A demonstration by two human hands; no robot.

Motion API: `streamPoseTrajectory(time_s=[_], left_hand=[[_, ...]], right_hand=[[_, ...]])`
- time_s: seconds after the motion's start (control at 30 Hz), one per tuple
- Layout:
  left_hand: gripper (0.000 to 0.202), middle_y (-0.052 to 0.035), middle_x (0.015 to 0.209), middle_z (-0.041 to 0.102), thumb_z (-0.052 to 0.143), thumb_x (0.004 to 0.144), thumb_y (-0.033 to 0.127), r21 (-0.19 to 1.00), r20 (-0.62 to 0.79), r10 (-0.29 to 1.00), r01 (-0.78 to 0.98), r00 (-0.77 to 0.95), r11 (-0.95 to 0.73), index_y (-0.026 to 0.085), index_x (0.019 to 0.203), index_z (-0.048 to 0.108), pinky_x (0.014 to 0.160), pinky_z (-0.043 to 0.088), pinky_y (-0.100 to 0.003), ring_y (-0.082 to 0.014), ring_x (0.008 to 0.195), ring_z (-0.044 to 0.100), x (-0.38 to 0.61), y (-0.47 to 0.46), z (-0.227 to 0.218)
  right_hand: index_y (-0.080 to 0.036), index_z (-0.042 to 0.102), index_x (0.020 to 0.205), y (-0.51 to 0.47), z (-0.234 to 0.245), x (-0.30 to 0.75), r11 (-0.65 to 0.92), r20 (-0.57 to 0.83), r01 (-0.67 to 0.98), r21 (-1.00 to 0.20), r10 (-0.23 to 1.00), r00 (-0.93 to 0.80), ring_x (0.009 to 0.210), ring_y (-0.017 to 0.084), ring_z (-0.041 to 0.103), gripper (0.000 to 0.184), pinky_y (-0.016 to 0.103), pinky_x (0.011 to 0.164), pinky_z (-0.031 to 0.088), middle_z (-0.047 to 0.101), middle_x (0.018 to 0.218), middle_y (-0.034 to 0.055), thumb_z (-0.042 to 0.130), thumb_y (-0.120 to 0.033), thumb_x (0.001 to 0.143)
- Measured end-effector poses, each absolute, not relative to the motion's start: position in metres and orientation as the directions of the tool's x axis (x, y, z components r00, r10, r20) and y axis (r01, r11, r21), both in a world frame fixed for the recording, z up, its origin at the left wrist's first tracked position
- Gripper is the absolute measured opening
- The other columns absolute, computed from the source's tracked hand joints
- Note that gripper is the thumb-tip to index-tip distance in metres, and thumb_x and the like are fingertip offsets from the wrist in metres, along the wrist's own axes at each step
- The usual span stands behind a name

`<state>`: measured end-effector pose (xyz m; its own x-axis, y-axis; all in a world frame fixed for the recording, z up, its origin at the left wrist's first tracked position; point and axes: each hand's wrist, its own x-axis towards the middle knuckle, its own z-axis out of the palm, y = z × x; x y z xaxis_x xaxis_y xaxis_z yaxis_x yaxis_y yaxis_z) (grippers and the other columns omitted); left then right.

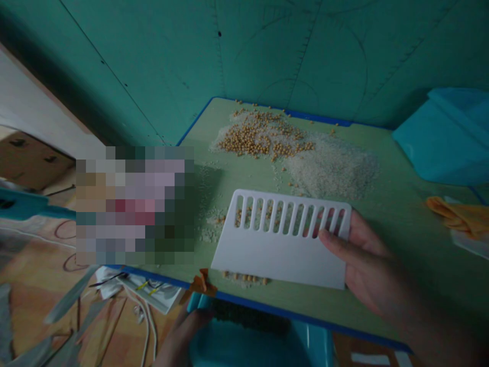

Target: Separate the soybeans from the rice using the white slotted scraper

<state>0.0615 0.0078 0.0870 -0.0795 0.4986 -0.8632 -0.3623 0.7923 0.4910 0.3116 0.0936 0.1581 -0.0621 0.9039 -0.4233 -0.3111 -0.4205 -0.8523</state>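
My right hand [367, 265] grips a white plastic scraper [278, 250] with a row of slots along its top edge, held over the near part of a green table [397, 204]. A few yellow beans [244, 278] lie just below the scraper's lower edge. Farther back lies a pile of yellow beans [260, 137] mixed into a spread of white rice [328, 165]. My left hand [179, 334] is below the table's front edge, closed on the rim of a blue container [248, 344].
A blue box [446, 137] stands at the right, with an orange cloth [458, 216] in front of it. A green wall [229, 56] backs the table. Cables and papers [145, 293] lie on the floor at the left. A blurred patch covers the table's left side.
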Motion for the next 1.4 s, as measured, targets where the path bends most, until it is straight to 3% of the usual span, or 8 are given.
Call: streamPoseTrajectory(time_s=[0.1, 0.27, 0.5, 0.63, 0.8, 0.93, 1.13, 1.4], left_hand=[[0.02, 0.0041, 0.072, 0.079, 0.073, 0.058, 0.04, 0.368, -0.905, 0.426, -0.507, -0.001, 0.779, 0.035, 0.077, 0.071, 0.081, 0.054, -0.042, -0.0333, 0.101, 0.066, 0.066, 0.006, 0.101], [0.028, 0.0054, 0.068, 0.079, 0.079, 0.052, 0.039, 0.427, -0.875, 0.482, -0.523, -0.035, 0.737, 0.033, 0.079, 0.073, 0.089, 0.051, -0.039, -0.0325, 0.11, 0.062, 0.069, 0.008, 0.101], [0.037, 0.0008, 0.099, 0.079, 0.076, 0.06, 0.029, 0.446, -0.85, 0.525, -0.6, -0.05, 0.665, 0.027, 0.096, 0.072, 0.09, 0.051, -0.036, -0.0303, 0.117, 0.057, 0.075, 0.008, 0.102], [0.042, -0.0007, 0.096, 0.079, 0.081, 0.051, 0.037, 0.465, -0.848, 0.528, -0.537, -0.041, 0.704, 0.025, 0.091, 0.075, 0.083, 0.055, -0.038, -0.0356, 0.114, 0.058, 0.072, 0.006, 0.099], [0.034, 0.0007, 0.098, 0.078, 0.08, 0.055, 0.038, 0.509, -0.818, 0.573, -0.508, -0.035, 0.695, 0.026, 0.086, 0.077, 0.089, 0.051, -0.035, -0.0335, 0.117, 0.056, 0.07, 0.004, 0.096], [0.028, 0.0015, 0.097, 0.079, 0.077, 0.059, 0.035, 0.518, -0.814, 0.579, -0.502, -0.04, 0.693, 0.026, 0.086, 0.076, 0.084, 0.051, -0.033, -0.0315, 0.11, 0.061, 0.069, 0.002, 0.093], [0.017, 0.0015, 0.077, 0.079, 0.068, 0.069, 0.03, 0.519, -0.809, 0.588, -0.467, 0.003, 0.716, 0.024, 0.083, 0.075, 0.065, 0.051, -0.035, -0.0291, 0.08, 0.07, 0.065, 0.0, 0.089], [0.013, 0.0041, 0.061, 0.073, 0.074, 0.063, 0.037, 0.554, -0.793, 0.608, -0.458, -0.037, 0.695, 0.025, 0.068, 0.074, 0.057, 0.049, -0.032, -0.0244, 0.063, 0.065, 0.057, -0.007, 0.093]], right_hand=[[-0.035, 0.063, 0.101, 0.093, 0.159, 0.312, -0.432, -0.437, -0.319, -0.843, 0.897, -0.061, 0.08, 0.02, 0.068, 0.034, 0.031, 0.068, 0.056, 0.072, 0.096, -0.0021, 0.073, -0.034, 0.069], [-0.032, 0.062, 0.101, 0.092, 0.163, 0.31, -0.43, -0.427, -0.344, -0.835, 0.9, -0.09, 0.08, 0.02, 0.068, 0.028, 0.031, 0.068, 0.056, 0.072, 0.095, -0.0007, 0.07, -0.03, 0.074], [-0.032, 0.062, 0.101, 0.09, 0.166, 0.308, -0.433, -0.424, -0.347, -0.832, 0.899, -0.106, 0.082, 0.02, 0.068, 0.026, 0.033, 0.07, 0.056, 0.072, 0.095, -0.001, 0.068, -0.027, 0.075], [-0.032, 0.061, 0.102, 0.091, 0.168, 0.308, -0.434, -0.441, -0.341, -0.834, 0.895, -0.063, 0.084, 0.021, 0.068, 0.029, 0.036, 0.074, 0.055, 0.072, 0.098, -0.0004, 0.069, -0.028, 0.074], [-0.031, 0.06, 0.096, 0.094, 0.169, 0.309, -0.398, -0.433, -0.335, -0.854, 0.901, 0.033, 0.091, 0.024, 0.067, 0.026, 0.042, 0.08, 0.053, 0.072, 0.095, 0.0008, 0.068, -0.028, 0.072], [-0.032, 0.06, 0.096, 0.096, 0.168, 0.309, -0.406, -0.446, -0.321, -0.856, 0.893, 0.06, 0.088, 0.026, 0.068, 0.027, 0.043, 0.076, 0.054, 0.072, 0.091, 0.0007, 0.069, -0.03, 0.071], [-0.031, 0.06, 0.093, 0.096, 0.171, 0.31, -0.325, -0.36, -0.289, -0.901, 0.93, 0.077, 0.082, 0.025, 0.069, 0.024, 0.043, 0.077, 0.054, 0.072, 0.089, -0.001, 0.068, -0.027, 0.071], [-0.03, 0.061, 0.095, 0.092, 0.179, 0.316, -0.319, -0.38, -0.29, -0.902, 0.905, 0.189, 0.088, 0.027, 0.068, 0.026, 0.047, 0.085, 0.051, 0.073, 0.089, -0.0002, 0.067, -0.027, 0.07]])
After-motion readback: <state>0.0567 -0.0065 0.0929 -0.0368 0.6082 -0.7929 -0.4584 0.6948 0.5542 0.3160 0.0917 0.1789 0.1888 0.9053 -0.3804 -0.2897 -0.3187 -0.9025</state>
